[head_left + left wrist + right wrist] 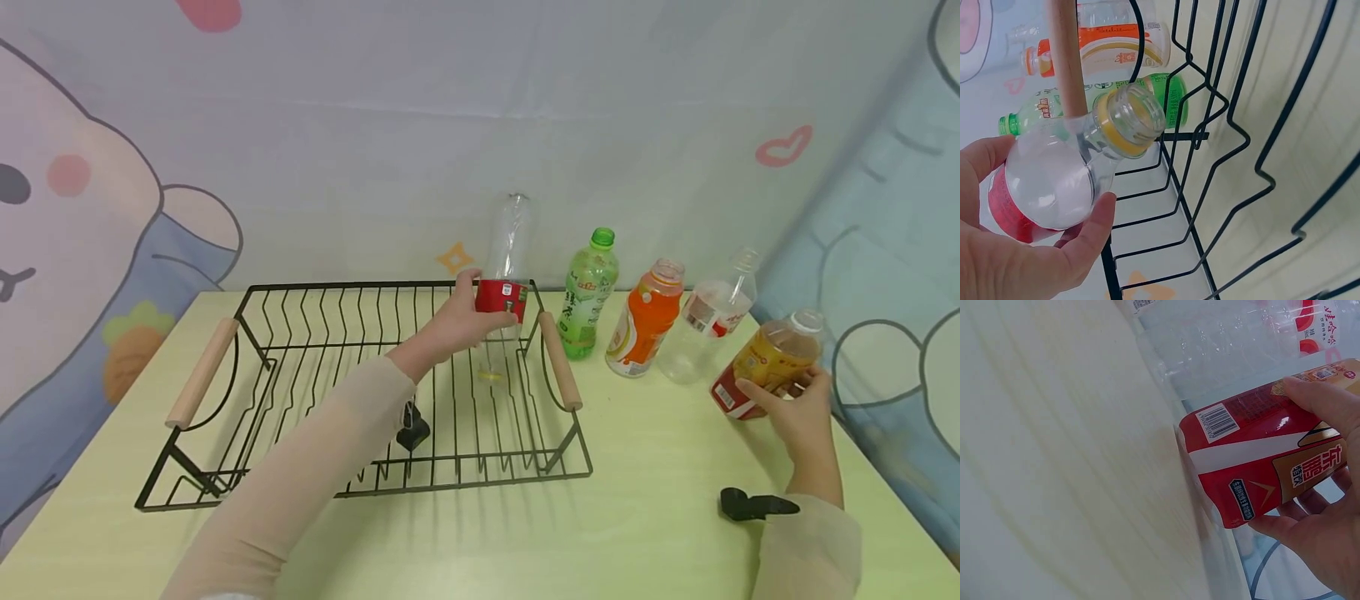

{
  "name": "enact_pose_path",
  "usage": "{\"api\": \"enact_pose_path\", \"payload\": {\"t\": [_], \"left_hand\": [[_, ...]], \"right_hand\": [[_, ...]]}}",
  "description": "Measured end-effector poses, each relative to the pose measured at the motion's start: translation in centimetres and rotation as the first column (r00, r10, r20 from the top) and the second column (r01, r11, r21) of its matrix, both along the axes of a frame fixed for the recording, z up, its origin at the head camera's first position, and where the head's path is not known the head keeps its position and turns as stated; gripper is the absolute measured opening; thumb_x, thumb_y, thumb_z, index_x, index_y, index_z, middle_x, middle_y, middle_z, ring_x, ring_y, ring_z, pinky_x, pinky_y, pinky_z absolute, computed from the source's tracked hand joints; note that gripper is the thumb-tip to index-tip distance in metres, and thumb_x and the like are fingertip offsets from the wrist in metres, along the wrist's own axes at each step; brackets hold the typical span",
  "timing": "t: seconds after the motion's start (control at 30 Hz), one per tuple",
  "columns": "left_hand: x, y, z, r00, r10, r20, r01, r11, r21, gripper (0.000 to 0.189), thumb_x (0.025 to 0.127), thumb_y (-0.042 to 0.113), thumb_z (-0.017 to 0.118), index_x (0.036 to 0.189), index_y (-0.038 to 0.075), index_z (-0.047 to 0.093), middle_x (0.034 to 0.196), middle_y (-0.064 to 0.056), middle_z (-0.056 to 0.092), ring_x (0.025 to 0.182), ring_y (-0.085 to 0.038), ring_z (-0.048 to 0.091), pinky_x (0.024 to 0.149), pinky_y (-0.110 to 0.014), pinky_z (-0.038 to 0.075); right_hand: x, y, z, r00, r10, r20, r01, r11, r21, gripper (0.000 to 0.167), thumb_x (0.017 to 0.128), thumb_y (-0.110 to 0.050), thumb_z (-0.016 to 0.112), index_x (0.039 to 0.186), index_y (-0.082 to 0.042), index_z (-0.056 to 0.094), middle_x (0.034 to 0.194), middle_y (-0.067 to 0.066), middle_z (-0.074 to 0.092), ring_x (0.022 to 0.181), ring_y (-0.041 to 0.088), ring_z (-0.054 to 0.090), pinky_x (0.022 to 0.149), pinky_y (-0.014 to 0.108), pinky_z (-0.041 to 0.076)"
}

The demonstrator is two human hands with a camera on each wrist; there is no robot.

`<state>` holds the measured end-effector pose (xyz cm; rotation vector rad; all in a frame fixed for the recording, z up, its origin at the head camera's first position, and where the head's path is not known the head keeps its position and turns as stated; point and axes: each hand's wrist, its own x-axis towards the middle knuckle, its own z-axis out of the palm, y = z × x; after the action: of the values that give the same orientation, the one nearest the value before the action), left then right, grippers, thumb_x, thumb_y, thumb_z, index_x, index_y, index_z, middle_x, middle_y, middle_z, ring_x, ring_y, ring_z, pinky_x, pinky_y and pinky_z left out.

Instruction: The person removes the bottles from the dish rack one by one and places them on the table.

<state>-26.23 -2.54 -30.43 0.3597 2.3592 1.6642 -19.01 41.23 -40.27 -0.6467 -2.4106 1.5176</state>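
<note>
In the head view, my left hand (467, 323) grips a clear plastic bottle (513, 242) with a red label. The bottle is upside down over the right end of a black wire dish rack (330, 343). Its uncapped mouth and yellow neck ring (1124, 125) show in the left wrist view, close to the wires. Over at the right, my right hand (798, 412) holds a red and yellow labelled drink bottle (776, 354), thumb on one side and fingers on the other. That bottle is upright, its base at the table surface; whether it touches, I cannot tell.
Beside the rack's wooden handle (560, 360) stand a green bottle (589, 292), an orange-labelled bottle (647, 321) and a clear bottle (708, 321), all uncapped. A printed cloth (360, 183) hangs behind the table (600, 533). Dark camera mounts show at both wrists.
</note>
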Motion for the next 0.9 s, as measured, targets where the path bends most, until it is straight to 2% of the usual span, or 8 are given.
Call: {"api": "enact_pose_path", "payload": {"t": [0.23, 0.5, 0.57, 0.63, 0.73, 0.83, 0.9], "left_hand": [[0.0, -0.6, 0.5, 1.0, -0.005, 0.0, 0.005, 1.0, -0.01, 0.091, 0.088, 0.02, 0.069, 0.152, 0.014, 0.005, 0.135, -0.014, 0.051, 0.118, -0.028, 0.055, 0.099, -0.045, 0.045], [0.5, -1.8, 1.5, 1.0, -0.003, -0.014, 0.002, 0.999, -0.053, 0.089, 0.087, 0.021, 0.069, 0.152, 0.013, 0.009, 0.138, -0.013, 0.046, 0.119, -0.028, 0.053, 0.099, -0.044, 0.045], [0.7, -2.0, 1.7, 1.0, -0.004, -0.01, 0.003, 0.998, -0.061, 0.088, 0.087, 0.02, 0.069, 0.152, 0.013, 0.009, 0.141, -0.013, 0.043, 0.121, -0.028, 0.052, 0.099, -0.043, 0.045], [0.8, -2.3, 1.8, 1.0, -0.002, -0.007, 0.002, 0.998, -0.07, 0.089, 0.088, 0.019, 0.069, 0.152, 0.012, 0.009, 0.144, -0.012, 0.041, 0.123, -0.028, 0.05, 0.099, -0.042, 0.045], [1.0, -2.5, 1.8, 1.0, -0.011, -0.01, 0.01, 0.996, -0.084, 0.089, 0.087, 0.018, 0.069, 0.152, 0.012, 0.009, 0.145, -0.012, 0.04, 0.124, -0.028, 0.049, 0.099, -0.042, 0.046], [1.3, -2.8, 1.7, 0.999, -0.026, -0.022, 0.023, 0.994, -0.105, 0.088, 0.087, 0.019, 0.07, 0.151, 0.011, 0.01, 0.141, -0.013, 0.043, 0.122, -0.027, 0.051, 0.099, -0.041, 0.046], [1.5, -3.0, 1.7, 0.999, -0.037, -0.032, 0.032, 0.992, -0.122, 0.086, 0.087, 0.019, 0.07, 0.15, 0.01, 0.012, 0.138, -0.013, 0.045, 0.12, -0.027, 0.052, 0.099, -0.041, 0.046]], "right_hand": [[0.6, 0.0, 0.6, 1.0, 0.011, 0.003, -0.011, 1.0, 0.014, 0.105, 0.089, -0.044, 0.064, 0.151, -0.014, -0.015, 0.16, 0.02, 0.0, 0.143, 0.041, 0.013, 0.114, 0.057, 0.02], [1.9, 0.4, 2.1, 0.999, 0.003, -0.046, -0.002, 0.999, 0.041, 0.097, 0.091, -0.043, 0.061, 0.152, -0.023, -0.012, 0.159, 0.018, 0.003, 0.147, 0.031, 0.013, 0.116, 0.051, 0.019], [2.2, 0.7, 2.5, 0.998, 0.002, -0.06, 0.002, 0.998, 0.065, 0.096, 0.091, -0.041, 0.061, 0.152, -0.024, -0.011, 0.157, 0.015, 0.009, 0.147, 0.025, 0.016, 0.115, 0.035, 0.026], [2.5, 0.9, 3.0, 0.997, 0.003, -0.078, 0.004, 0.996, 0.089, 0.095, 0.091, -0.039, 0.063, 0.152, -0.024, -0.008, 0.153, 0.009, 0.018, 0.145, 0.02, 0.021, 0.107, 0.018, 0.033], [2.9, 1.0, 3.9, 0.994, -0.005, -0.109, 0.018, 0.992, 0.123, 0.094, 0.09, -0.034, 0.066, 0.153, -0.024, -0.003, 0.144, -0.006, 0.024, 0.14, 0.016, 0.025, 0.095, 0.006, 0.035], [3.1, 0.8, 4.9, 0.99, -0.012, -0.14, 0.033, 0.989, 0.145, 0.093, 0.09, -0.032, 0.066, 0.153, -0.025, -0.002, 0.142, -0.01, 0.023, 0.142, 0.017, 0.024, 0.108, 0.018, 0.031], [3.1, 0.6, 5.6, 0.989, -0.017, -0.15, 0.042, 0.985, 0.165, 0.093, 0.09, -0.033, 0.066, 0.153, -0.025, -0.002, 0.148, -0.004, 0.023, 0.144, 0.021, 0.021, 0.114, 0.029, 0.027]]}}
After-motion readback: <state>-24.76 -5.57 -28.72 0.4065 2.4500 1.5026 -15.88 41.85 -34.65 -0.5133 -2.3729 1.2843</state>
